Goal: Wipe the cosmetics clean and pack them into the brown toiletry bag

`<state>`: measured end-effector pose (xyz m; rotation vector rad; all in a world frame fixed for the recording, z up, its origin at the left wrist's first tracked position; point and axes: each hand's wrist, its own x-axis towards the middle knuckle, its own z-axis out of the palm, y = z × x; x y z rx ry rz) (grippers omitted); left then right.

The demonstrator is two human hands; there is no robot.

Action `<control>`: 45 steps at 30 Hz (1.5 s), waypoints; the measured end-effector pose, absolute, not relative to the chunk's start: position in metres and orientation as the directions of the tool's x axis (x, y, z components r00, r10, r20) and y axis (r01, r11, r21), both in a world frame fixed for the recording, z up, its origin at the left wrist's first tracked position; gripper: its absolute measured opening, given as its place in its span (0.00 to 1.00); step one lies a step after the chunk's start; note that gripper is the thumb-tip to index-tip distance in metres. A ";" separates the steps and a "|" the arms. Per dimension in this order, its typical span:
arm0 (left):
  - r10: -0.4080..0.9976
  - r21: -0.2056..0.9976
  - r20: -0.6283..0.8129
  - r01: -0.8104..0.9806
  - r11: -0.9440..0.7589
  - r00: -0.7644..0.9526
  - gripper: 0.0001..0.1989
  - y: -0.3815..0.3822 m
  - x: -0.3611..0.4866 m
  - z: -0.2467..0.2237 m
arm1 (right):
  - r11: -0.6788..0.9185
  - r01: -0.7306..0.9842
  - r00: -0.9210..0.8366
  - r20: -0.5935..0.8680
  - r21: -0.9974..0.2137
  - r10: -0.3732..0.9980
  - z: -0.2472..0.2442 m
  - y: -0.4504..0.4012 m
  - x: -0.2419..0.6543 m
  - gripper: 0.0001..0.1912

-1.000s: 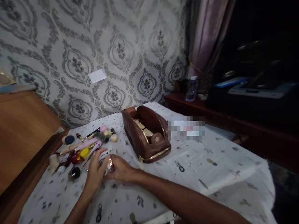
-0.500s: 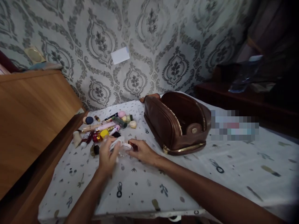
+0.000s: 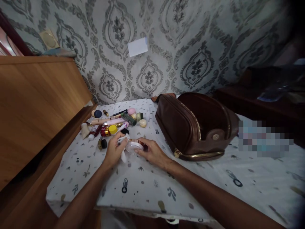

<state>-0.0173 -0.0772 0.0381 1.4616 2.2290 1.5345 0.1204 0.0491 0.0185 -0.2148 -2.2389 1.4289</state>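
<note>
Near the middle of the table, my right hand (image 3: 152,153) grips a round clear container (image 3: 133,147) by its right side. My left hand (image 3: 114,150) pinches a white cloth or tissue (image 3: 124,152) against the container's left side. Behind and left of my hands lie several cosmetics, among them a yellow-capped jar (image 3: 112,129), a green tube (image 3: 129,119), a pink tube (image 3: 114,121) and a small black-capped jar (image 3: 102,144). To the right stands a brown leather bag (image 3: 176,122), its top unzipped and gaping.
The patterned white cloth (image 3: 133,194) covers the table. A wooden panel (image 3: 40,105) rises at the left, and patterned wallpaper (image 3: 150,76) is behind. Right of the bag lies a blurred-out item (image 3: 264,140); dark furniture (image 3: 238,95) stands beyond.
The view has shifted, so the bag appears larger and farther right. Both hands stay together at the container, which now shows more clearly, with the white cloth hanging below my left fingers.
</note>
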 end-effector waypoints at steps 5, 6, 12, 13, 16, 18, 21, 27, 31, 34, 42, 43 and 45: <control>0.732 0.751 0.436 0.659 0.024 -0.524 0.08 -0.077 -0.014 0.036 | 0.448 -0.154 -0.858 0.344 -0.881 0.381 0.019 0.049 0.121 0.09; 0.728 0.727 0.465 0.687 0.012 -0.504 0.08 -0.077 -0.012 0.036 | 0.456 -0.153 -0.855 0.349 -0.877 0.383 0.019 0.049 0.122 0.09; 0.726 0.528 0.623 0.841 -0.115 -0.291 0.08 -0.081 -0.004 0.035 | 0.543 -0.138 -0.850 0.380 -0.829 0.365 0.019 0.049 0.122 0.06; 0.732 0.487 0.639 0.861 -0.146 -0.237 0.08 -0.082 -0.002 0.035 | 0.554 -0.121 -0.849 0.375 -0.824 0.372 0.019 0.049 0.122 0.05; 0.741 0.402 0.659 0.894 -0.196 -0.134 0.09 -0.082 0.001 0.036 | 0.568 -0.068 -0.849 0.347 -0.820 0.399 0.021 0.048 0.123 0.08; 0.737 0.405 0.661 0.894 -0.190 -0.142 0.09 -0.082 0.000 0.036 | 0.556 -0.073 -0.850 0.343 -0.828 0.400 0.022 0.049 0.124 0.10; 0.728 0.454 0.653 0.877 -0.157 -0.208 0.08 -0.081 -0.003 0.034 | 0.512 -0.122 -0.856 0.352 -0.850 0.379 0.023 0.052 0.124 0.10; 0.716 0.514 0.642 0.847 -0.136 -0.274 0.07 -0.079 -0.012 0.027 | 0.506 -0.111 -0.886 0.316 -0.855 0.339 0.026 0.067 0.125 0.07; 0.743 0.511 0.606 0.854 -0.092 -0.283 0.06 -0.077 -0.013 0.027 | 0.506 -0.132 -0.910 0.307 -0.853 0.280 0.027 0.077 0.128 0.14; 0.785 0.507 0.557 0.860 -0.062 -0.272 0.07 -0.076 -0.013 0.027 | 0.554 -0.136 -0.907 0.329 -0.821 0.264 0.027 0.081 0.129 0.20; 0.722 0.496 0.634 0.862 -0.106 -0.276 0.13 -0.078 -0.013 0.023 | 0.535 -0.184 -0.852 0.406 -0.825 0.332 0.026 0.075 0.129 0.15; 0.724 0.478 0.642 0.871 -0.118 -0.254 0.15 -0.078 -0.013 0.024 | 0.532 -0.195 -0.843 0.418 -0.824 0.339 0.025 0.074 0.128 0.13; 0.725 0.434 0.658 0.889 -0.148 -0.201 0.16 -0.079 -0.011 0.024 | 0.533 -0.197 -0.832 0.427 -0.823 0.353 0.024 0.073 0.127 0.11</control>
